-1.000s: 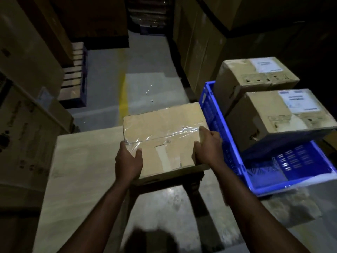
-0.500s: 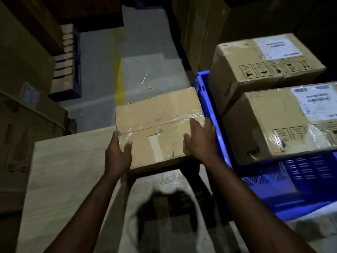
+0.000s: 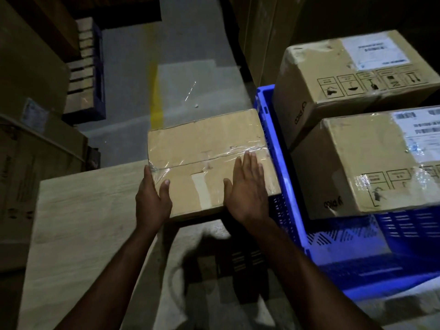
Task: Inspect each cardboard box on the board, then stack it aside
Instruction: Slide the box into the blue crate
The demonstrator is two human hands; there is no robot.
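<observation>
A flat cardboard box (image 3: 204, 148) sealed with clear tape sits between the pale wooden board (image 3: 78, 225) and the blue crate (image 3: 269, 139), its right edge against the crate wall. My left hand (image 3: 152, 201) grips the box's near left corner, thumb on top. My right hand (image 3: 247, 189) lies flat on the top of the box near its right side, fingers straight. Two larger labelled cardboard boxes, one farther (image 3: 352, 75) and one nearer (image 3: 371, 167), rest on the blue crate at the right.
Tall cartons (image 3: 31, 129) line the left side and more stand behind the crate (image 3: 257, 39). A pallet (image 3: 88, 67) lies on the grey floor at the back left, next to a yellow floor line (image 3: 157, 101). The floor below my arms is dark.
The view has closed in on the crate and boxes. My right hand has gone from holding the box's right edge to lying flat on its top. The left hand keeps its grip.
</observation>
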